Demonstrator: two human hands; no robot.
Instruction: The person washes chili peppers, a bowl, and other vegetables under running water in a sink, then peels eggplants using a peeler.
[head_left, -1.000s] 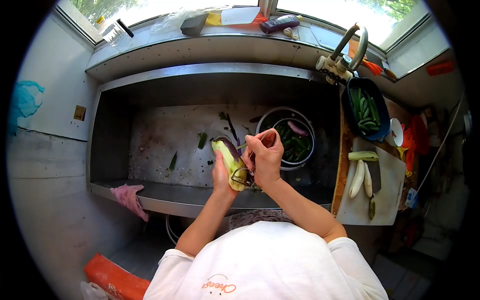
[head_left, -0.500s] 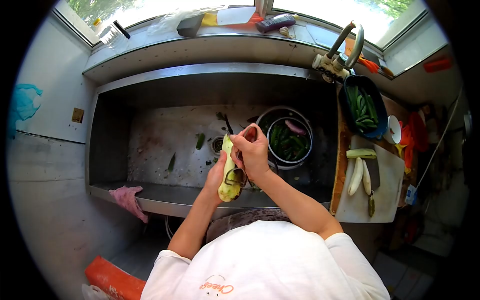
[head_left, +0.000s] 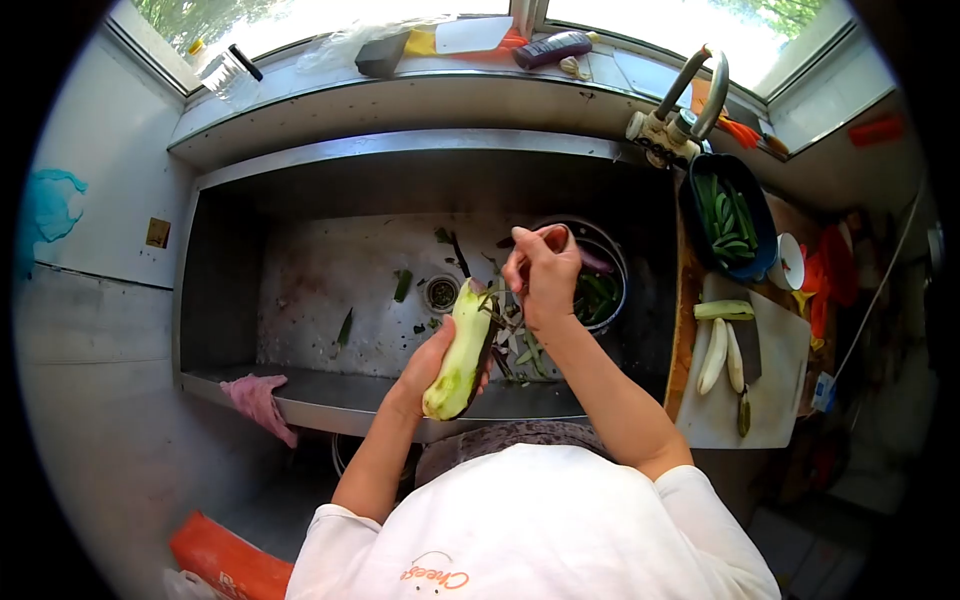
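Observation:
My left hand [head_left: 428, 365] is wrapped round a partly peeled eggplant [head_left: 458, 352], pale green on top with dark skin along its right side. The eggplant tilts over the sink's front part, its upper end pointing away from me. In my right hand [head_left: 551, 275] is a metal peeler [head_left: 495, 296], with its head by the eggplant's upper right end; whether it touches cannot be told. Peel strips [head_left: 530, 352] lie below in the sink. Behind my right hand, a metal bowl [head_left: 624, 295] with green vegetables and a purple piece is partly hidden.
The steel sink [head_left: 330, 280] has a drain [head_left: 441, 293] and scattered green scraps. At right, a cutting board [head_left: 772, 405] holds peeled pieces and a knife blade [head_left: 745, 350]. A dark basin [head_left: 755, 262] of green vegetables sits below the faucet [head_left: 690, 95]. A pink cloth [head_left: 258, 402] hangs at the front edge.
My right hand with the peeler has moved right and away from the eggplant's lower end to its upper end. The eggplant has turned, showing its dark skin side.

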